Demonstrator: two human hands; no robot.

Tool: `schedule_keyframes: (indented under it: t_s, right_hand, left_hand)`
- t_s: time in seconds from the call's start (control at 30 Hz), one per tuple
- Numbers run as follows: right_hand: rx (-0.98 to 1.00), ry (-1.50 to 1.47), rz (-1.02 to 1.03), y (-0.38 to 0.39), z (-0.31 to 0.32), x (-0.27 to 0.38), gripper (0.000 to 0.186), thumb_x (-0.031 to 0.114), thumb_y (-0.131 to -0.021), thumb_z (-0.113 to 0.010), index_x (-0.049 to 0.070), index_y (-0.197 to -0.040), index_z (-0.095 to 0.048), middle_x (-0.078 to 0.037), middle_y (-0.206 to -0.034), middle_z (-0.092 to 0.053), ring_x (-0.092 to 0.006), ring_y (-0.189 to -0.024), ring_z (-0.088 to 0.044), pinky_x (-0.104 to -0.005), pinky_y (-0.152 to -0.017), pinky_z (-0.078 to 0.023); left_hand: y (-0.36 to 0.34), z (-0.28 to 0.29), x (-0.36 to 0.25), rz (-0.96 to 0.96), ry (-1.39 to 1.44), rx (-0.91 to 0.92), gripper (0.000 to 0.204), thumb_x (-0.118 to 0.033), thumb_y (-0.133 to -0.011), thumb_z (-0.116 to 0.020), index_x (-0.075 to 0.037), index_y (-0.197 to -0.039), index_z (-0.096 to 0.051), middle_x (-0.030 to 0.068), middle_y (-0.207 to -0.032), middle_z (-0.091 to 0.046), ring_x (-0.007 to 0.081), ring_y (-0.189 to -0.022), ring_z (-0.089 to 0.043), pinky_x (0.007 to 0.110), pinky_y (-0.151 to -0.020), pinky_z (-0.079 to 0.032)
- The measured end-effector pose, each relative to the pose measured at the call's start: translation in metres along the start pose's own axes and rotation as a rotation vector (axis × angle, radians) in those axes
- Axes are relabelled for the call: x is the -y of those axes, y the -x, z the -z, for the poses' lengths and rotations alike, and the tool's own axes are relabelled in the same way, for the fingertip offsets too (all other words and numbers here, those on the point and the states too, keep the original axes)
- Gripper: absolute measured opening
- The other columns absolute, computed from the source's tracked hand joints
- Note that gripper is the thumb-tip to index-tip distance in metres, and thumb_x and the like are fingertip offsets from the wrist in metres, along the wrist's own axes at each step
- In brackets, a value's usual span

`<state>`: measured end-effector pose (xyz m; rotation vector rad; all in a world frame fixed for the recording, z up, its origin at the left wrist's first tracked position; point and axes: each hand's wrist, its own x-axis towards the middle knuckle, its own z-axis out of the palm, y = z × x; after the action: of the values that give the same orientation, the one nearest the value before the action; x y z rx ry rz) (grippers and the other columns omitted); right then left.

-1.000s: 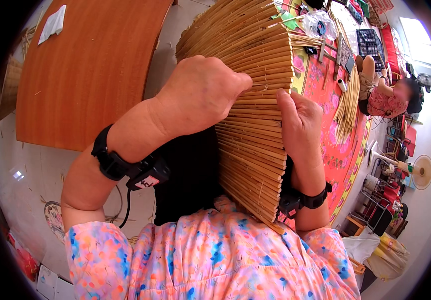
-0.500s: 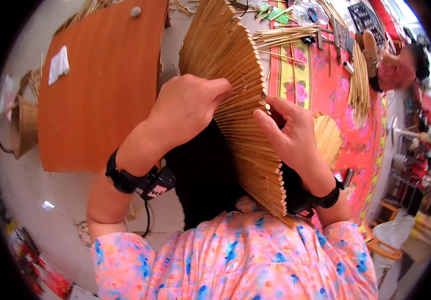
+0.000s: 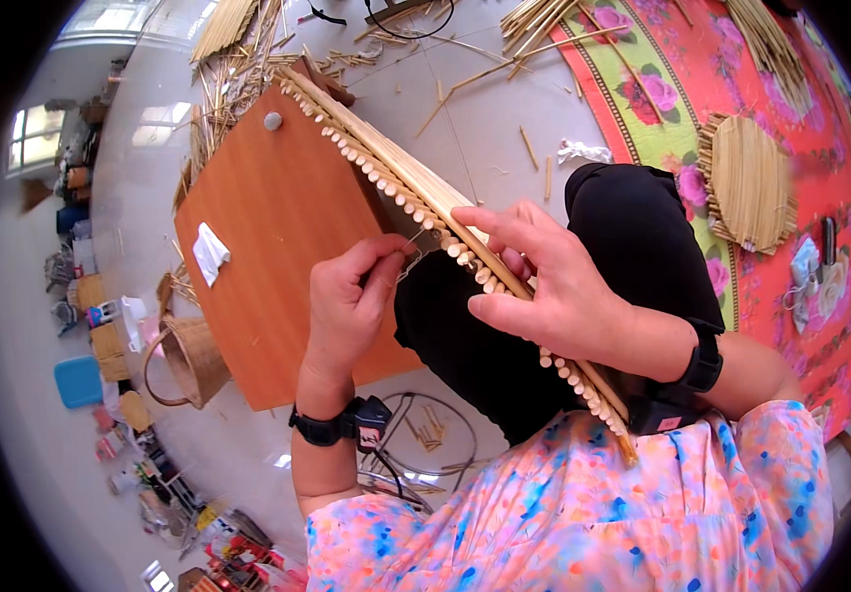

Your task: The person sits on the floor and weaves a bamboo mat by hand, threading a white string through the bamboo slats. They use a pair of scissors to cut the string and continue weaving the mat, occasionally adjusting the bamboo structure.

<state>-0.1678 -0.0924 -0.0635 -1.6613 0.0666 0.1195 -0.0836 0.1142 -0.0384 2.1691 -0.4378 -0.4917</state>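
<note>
A fan-like panel of straw-coloured reed stalks (image 3: 386, 156) slants across my lap, seen nearly edge-on, its round cut ends lined up toward my left hand. My right hand (image 3: 568, 291) grips its middle, with thumb on the cut-end side and fingers over the far side. My left hand (image 3: 351, 296) is closed in a pinch just left of the cut ends. A thin thread (image 3: 412, 243) runs from those fingertips to the stalks; whether a needle is there too is too fine to tell.
An orange-brown wooden board (image 3: 277, 217) stands at left, a crumpled white tissue (image 3: 211, 254) on it. Beside it is a woven basket (image 3: 193, 360). Loose reeds (image 3: 544, 39) lie on the floor and floral cloth (image 3: 820, 148). A smaller reed panel (image 3: 749, 183) rests on that cloth.
The panel has tipped from showing its broad face to nearly edge-on. My left hand has gone from the panel's face to beside its cut ends. The view has swung left.
</note>
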Motion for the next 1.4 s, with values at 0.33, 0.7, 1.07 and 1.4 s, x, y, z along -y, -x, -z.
schedule_keyframes:
  t_s: [0.33, 0.7, 1.07, 1.4]
  right_hand:
    - [-0.056, -0.071, 0.098, 0.000, -0.003, -0.007, 0.058, 0.020, -0.070, -0.072, 0.000, -0.123, -0.058, -0.012, -0.096, -0.051, -0.0232, -0.086, -0.055, -0.0309, -0.076, -0.047]
    - [-0.013, -0.109, -0.008, -0.002, 0.002, 0.002, 0.055, 0.017, -0.067, -0.072, -0.002, -0.117, -0.059, -0.013, -0.097, -0.053, -0.0243, -0.085, -0.056, -0.0322, -0.075, -0.048]
    - [-0.070, -0.149, 0.099, -0.001, -0.003, -0.010, 0.055, 0.015, -0.066, -0.068, -0.001, -0.118, -0.058, -0.015, -0.099, -0.053, -0.0276, -0.088, -0.058, -0.0333, -0.077, -0.049]
    - [-0.069, -0.120, 0.111, -0.002, 0.001, -0.010, 0.057, 0.016, -0.065, -0.067, -0.001, -0.119, -0.058, -0.015, -0.099, -0.052, -0.0294, -0.089, -0.057, -0.0346, -0.079, -0.049]
  left_hand:
    - [0.001, -0.009, 0.002, -0.029, 0.052, -0.044, 0.012, 0.001, -0.089, -0.058, 0.003, -0.098, -0.067, 0.0061, -0.079, -0.068, 0.0085, -0.066, -0.059, 0.021, -0.060, -0.046]
    - [0.003, 0.005, -0.011, 0.114, -0.011, 0.041, 0.015, 0.002, -0.089, -0.057, 0.002, -0.101, -0.065, 0.0052, -0.069, -0.061, 0.0068, -0.060, -0.053, 0.022, -0.054, -0.043]
    - [0.003, -0.004, -0.001, 0.026, -0.063, -0.045, 0.009, 0.003, -0.087, -0.059, 0.003, -0.093, -0.065, 0.0091, -0.078, -0.069, 0.0110, -0.069, -0.064, 0.022, -0.063, -0.049]
    - [-0.001, -0.012, 0.003, -0.017, -0.025, -0.074, 0.008, 0.003, -0.087, -0.061, 0.004, -0.094, -0.065, 0.0088, -0.077, -0.068, 0.0109, -0.069, -0.062, 0.022, -0.063, -0.048]
